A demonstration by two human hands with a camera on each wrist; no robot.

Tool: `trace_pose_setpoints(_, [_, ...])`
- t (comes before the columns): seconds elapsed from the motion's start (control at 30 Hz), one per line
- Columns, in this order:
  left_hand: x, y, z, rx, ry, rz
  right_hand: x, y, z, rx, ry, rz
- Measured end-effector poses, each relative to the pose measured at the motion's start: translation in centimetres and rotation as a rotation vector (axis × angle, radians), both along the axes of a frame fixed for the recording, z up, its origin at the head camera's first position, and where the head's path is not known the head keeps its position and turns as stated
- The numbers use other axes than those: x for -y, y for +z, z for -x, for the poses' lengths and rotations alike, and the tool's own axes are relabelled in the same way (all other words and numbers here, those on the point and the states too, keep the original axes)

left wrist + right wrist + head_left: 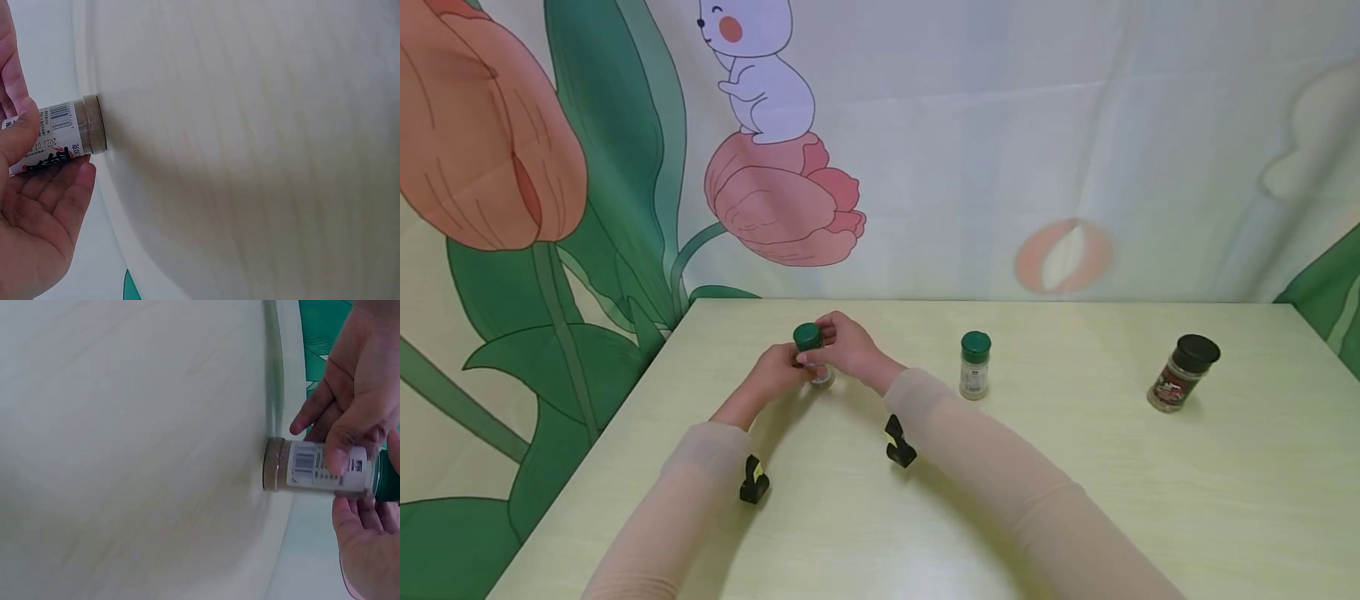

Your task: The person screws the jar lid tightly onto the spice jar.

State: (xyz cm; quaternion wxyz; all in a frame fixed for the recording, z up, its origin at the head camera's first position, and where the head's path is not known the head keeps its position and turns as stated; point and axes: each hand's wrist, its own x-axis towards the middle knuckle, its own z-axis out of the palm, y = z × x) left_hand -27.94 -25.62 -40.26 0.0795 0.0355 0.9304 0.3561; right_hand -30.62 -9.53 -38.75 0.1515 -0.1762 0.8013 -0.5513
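Observation:
A small clear spice jar (822,377) with a green cap (807,336) stands slightly tilted between both hands at the table's left rear. My left hand (778,371) grips its body, and the thumb lies across the white label (304,464) in the right wrist view. From the other side my right hand (850,346) holds the top, with thumb and fingers around the cap. Brownish contents (92,125) show near the base in the left wrist view. Whether the base touches the table is unclear.
Another green-capped spice jar (974,367) stands upright right of the hands. Farther right is a larger black-capped spice jar (1180,375). All are on a pale wood-grain table (1075,467). Behind its rear edge hangs a printed curtain (955,183) with flowers.

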Motion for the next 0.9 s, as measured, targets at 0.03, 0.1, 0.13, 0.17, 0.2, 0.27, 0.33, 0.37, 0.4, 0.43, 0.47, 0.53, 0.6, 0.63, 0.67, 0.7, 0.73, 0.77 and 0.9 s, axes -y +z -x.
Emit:
trace_pose_setpoints(0.03, [0.0,0.0,0.0,-0.005,-0.004,0.003,-0.1,0.0,0.2,0.009,0.026,0.004])
trace_pose_setpoints(0.1, [0.0,0.1,0.1,-0.01,-0.005,0.003,-0.5,0.2,0.5,0.021,0.091,-0.001])
trace_pose_setpoints(0.13, [0.0,0.1,0.1,-0.015,-0.007,0.005,-0.7,0.4,0.7,0.024,0.124,-0.013])
trace_pose_setpoints(0.17, [0.0,0.2,0.0,-0.018,-0.008,0.007,-0.9,0.6,0.9,0.029,0.157,-0.024])
trace_pose_setpoints(0.2, [0.0,0.2,0.0,-0.021,-0.009,0.009,-1.1,0.9,1.0,0.035,0.188,-0.033])
trace_pose_setpoints(0.27, [0.0,0.2,0.0,-0.015,-0.006,0.008,-1.4,1.3,1.1,0.043,0.239,-0.056])
trace_pose_setpoints(0.33, [0.0,0.1,0.0,-0.002,-0.002,-0.002,-1.6,1.7,1.2,0.049,0.271,-0.079])
trace_pose_setpoints(0.37, [-0.1,0.1,0.1,0.007,0.001,-0.004,-1.6,1.9,1.2,0.051,0.28,-0.086])
trace_pose_setpoints(0.4, [-0.1,0.0,0.1,0.015,0.003,-0.006,-1.7,2.0,1.2,0.051,0.286,-0.094])
trace_pose_setpoints(0.43, [-0.1,0.0,0.1,0.023,0.006,-0.01,-1.7,2.0,1.2,0.052,0.29,-0.102])
trace_pose_setpoints(0.47, [-0.2,0.0,0.1,0.03,0.009,-0.015,-1.7,2.1,1.2,0.051,0.291,-0.111])
trace_pose_setpoints(0.53, [-0.2,0.0,0.1,0.04,0.013,-0.02,-1.6,2.2,1.2,0.046,0.287,-0.126])
trace_pose_setpoints(0.6, [-0.3,0.0,0.1,0.04,0.01,-0.024,-1.6,2.1,1.3,0.038,0.277,-0.138])
trace_pose_setpoints(0.63, [-0.3,0.0,0.1,0.037,0.009,-0.025,-1.6,2.0,1.3,0.033,0.27,-0.142])
trace_pose_setpoints(0.67, [-0.3,0.0,0.1,0.033,0.006,-0.025,-1.5,1.9,1.4,0.027,0.263,-0.144])
trace_pose_setpoints(0.7, [-0.3,0.0,0.1,0.031,0.004,-0.024,-1.5,1.8,1.4,0.025,0.257,-0.143])
trace_pose_setpoints(0.73, [-0.2,0.0,0.1,0.028,0.002,-0.022,-1.4,1.7,1.5,0.022,0.251,-0.141])
trace_pose_setpoints(0.77, [-0.2,0.0,0.1,0.024,-0.001,-0.02,-1.4,1.5,1.5,0.018,0.246,-0.139])
trace_pose_setpoints(0.9, [-0.2,0.0,0.1,0.02,0.0,-0.015,-1.2,1.2,1.5,0.01,0.22,-0.137])
